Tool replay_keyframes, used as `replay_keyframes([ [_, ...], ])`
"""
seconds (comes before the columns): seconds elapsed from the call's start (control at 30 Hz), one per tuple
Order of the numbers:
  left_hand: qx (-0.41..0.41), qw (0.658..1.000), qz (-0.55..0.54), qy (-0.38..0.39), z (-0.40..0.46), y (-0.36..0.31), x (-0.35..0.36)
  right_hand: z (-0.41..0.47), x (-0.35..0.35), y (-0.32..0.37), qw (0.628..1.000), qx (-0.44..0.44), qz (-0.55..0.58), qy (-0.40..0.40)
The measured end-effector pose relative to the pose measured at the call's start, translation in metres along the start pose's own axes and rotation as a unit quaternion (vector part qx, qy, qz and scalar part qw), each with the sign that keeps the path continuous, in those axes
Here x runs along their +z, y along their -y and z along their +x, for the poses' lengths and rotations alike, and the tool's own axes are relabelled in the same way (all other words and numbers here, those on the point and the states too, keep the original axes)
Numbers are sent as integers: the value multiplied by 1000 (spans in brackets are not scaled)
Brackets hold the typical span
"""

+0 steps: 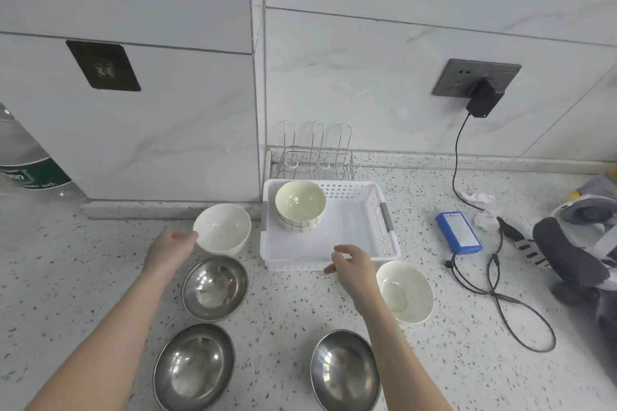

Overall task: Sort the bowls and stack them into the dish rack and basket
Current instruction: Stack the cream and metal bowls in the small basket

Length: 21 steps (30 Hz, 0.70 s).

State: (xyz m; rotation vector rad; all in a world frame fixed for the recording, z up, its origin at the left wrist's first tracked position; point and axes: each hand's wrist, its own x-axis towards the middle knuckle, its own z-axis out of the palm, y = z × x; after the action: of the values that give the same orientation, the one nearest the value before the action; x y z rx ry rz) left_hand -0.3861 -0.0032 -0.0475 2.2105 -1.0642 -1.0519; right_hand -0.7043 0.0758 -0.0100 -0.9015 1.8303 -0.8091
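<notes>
My left hand [170, 248] grips the rim of one white bowl [223, 228] at 9 o'clock. Three steel bowls [215, 287] sit on the speckled bench [83, 277]. Two cream bowls [299, 205] are stacked in the white basket [387, 237]; behind it, the wire dish rack [315, 157]. My right hand [352, 265] hangs loosely curled beside another white bowl [409, 290].

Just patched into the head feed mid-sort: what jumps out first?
The white basket at centre, with cream bowls stacked in its far-left corner. The left hand grips a white bowl just left of it; the right hand hovers at its near rim. Three steel bowls wait in front.
</notes>
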Motion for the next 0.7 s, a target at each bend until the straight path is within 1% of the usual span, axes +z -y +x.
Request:
replay_keyframes([
  [0.07, -22, 997, -59, 36, 4, 4, 1, -8, 4, -4, 1000, 13, 8, -11],
  [0.13, -33, 994, -85, 65, 4, 4, 0, -17, 8, -6, 999, 24, 11, -20],
  [0.27, -33, 993, -66, 89, 1, -1, 1, -31, 15, -11, 997, 25, 25, -62],
  [0.4, -57, 986, -95, 123, 1, -8, -1, -42, 20, -18, 994, 33, 44, -91],
  [0.6, -69, 988, -96, 100, 6, -10, -3, -53, 14, -32, 985, 67, 94, -128],
  [0.7, -65, 986, -125, 88, 3, -7, -7, -59, 3, -43, 976, 66, 114, -176],
])
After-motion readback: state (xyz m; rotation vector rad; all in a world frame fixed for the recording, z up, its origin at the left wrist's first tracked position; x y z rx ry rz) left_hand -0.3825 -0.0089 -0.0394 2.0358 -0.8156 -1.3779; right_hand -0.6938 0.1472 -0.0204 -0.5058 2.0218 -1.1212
